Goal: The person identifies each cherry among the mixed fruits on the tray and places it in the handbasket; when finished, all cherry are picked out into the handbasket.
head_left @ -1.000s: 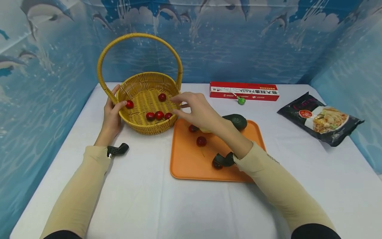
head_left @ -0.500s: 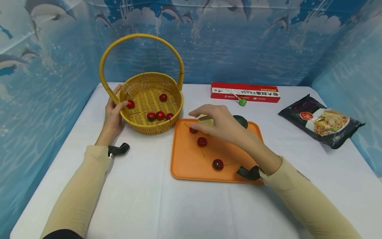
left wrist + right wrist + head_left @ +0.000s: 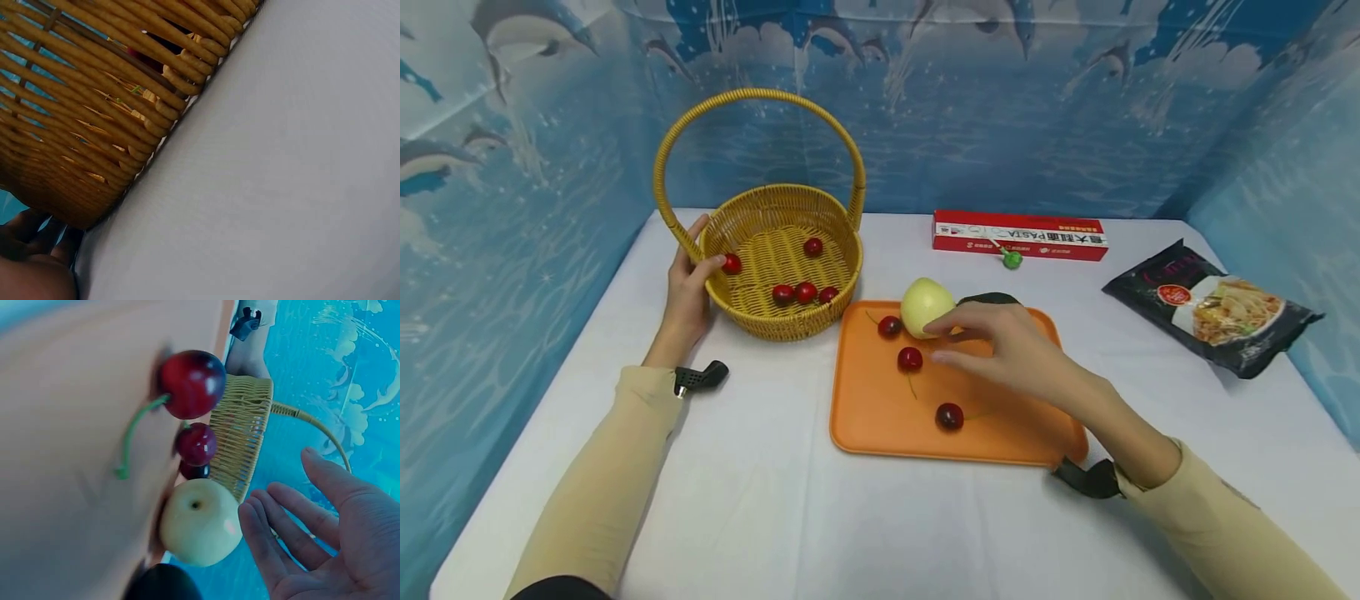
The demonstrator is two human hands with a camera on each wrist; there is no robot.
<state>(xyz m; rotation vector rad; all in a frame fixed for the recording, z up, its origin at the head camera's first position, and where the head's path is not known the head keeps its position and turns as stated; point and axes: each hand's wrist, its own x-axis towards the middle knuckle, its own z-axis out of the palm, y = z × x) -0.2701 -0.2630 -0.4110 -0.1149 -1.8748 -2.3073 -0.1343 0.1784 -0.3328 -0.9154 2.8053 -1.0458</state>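
Observation:
My left hand point(image 3: 688, 300) grips the left side of a yellow wicker basket point(image 3: 782, 325), thumb at the rim and fingers behind the wall. Several dark red cherries lie inside the basket; one cherry point(image 3: 732, 263) is close to the thumb. Over the orange tray point(image 3: 880, 433), my right hand point(image 3: 1011, 346) hovers with loosely bent fingers and nothing held. Its fingertips are close to a round pale yellow-green fruit point(image 3: 201, 522); in the right wrist view they look apart from it. Three stemmed cherries point(image 3: 950, 417) rest on the tray. A dark green avocado point(image 3: 988, 297) is mostly hidden behind the right hand.
Behind the tray lies a red pasta box point(image 3: 1018, 236), with a small green ball on a white stick point(image 3: 1012, 259) in front of it. A black noodle packet point(image 3: 1213, 308) is at the right. White cloth point(image 3: 281, 156) covers the table; dolphin-printed curtains surround it.
My right hand has moved from the basket's right rim back over the tray, to the right, uncovering the pale fruit and cherries. The left hand has kept its grip on the basket.

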